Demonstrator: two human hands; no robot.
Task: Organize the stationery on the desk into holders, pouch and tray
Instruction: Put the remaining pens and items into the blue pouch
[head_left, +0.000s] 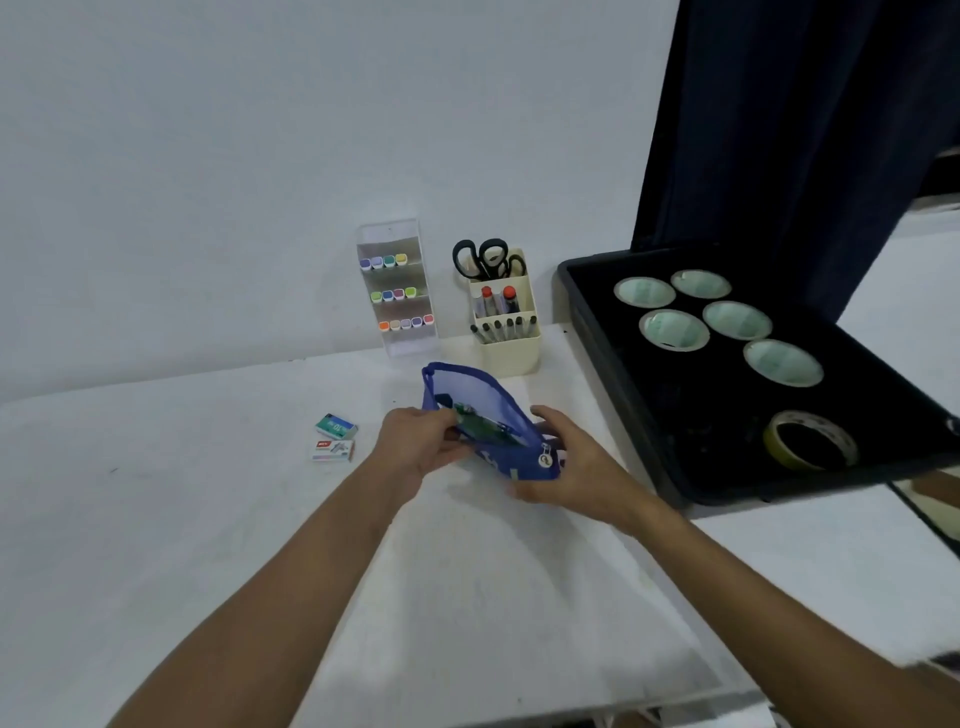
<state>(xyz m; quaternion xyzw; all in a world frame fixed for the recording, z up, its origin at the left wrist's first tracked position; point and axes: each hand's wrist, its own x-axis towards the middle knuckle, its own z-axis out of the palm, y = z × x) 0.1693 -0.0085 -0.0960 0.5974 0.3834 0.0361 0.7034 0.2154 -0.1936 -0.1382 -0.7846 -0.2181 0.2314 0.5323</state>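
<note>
A blue mesh pouch (470, 395) is held just above the white desk at its middle. My right hand (563, 462) grips the pouch's near right end beside the zipper pull. My left hand (423, 441) pinches a small green box (475, 423) at the pouch's open mouth, partly inside it. Two small staple boxes, a teal one (336, 426) and a white one (333, 450), lie on the desk to the left of my hands.
A clear marker rack (397, 291) and a cream holder (506, 322) with scissors and pens stand at the back by the wall. A black tray (597, 332) with several tape rolls sits at the right. A dark curtain hangs behind the tray.
</note>
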